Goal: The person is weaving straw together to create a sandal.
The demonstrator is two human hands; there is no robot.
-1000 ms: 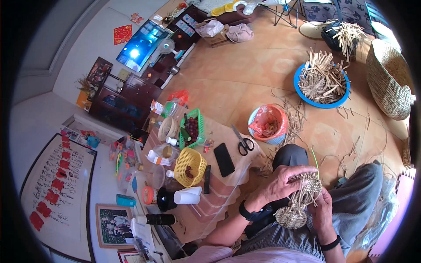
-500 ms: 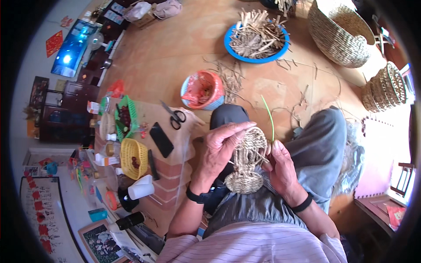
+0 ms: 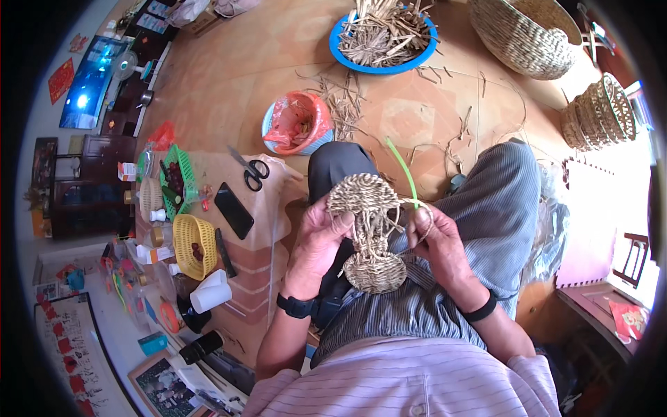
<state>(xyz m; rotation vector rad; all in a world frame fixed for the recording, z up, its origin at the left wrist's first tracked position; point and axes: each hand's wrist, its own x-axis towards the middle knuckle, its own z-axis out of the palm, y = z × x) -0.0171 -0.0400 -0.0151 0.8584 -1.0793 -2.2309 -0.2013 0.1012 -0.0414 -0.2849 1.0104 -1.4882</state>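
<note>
A woven straw piece (image 3: 374,272), two rounded ends joined by a narrow braided middle, is held above my lap. My left hand (image 3: 316,238) closes on the left edge of its upper end, with the thumb in front and the other fingers largely hidden behind. To the right of the piece, my right hand (image 3: 442,242) pinches a thin bright green strip (image 3: 403,167), which sticks up past the fingers. A straw strand (image 3: 410,203) runs from the upper end of the piece and loops around at these same fingers.
On the low table to the left lie black-handled scissors (image 3: 254,174), a black phone (image 3: 234,210), a yellow basket (image 3: 183,243) and a white cup (image 3: 210,292). A lined bucket (image 3: 266,128), a blue basin (image 3: 379,68) of dry stalks and woven baskets (image 3: 528,52) stand on the floor.
My left hand has shifted from over the top of the woven piece to its left edge. The upper end now shows more fully. The green strip leans further left, and a strand loops at my right fingers.
</note>
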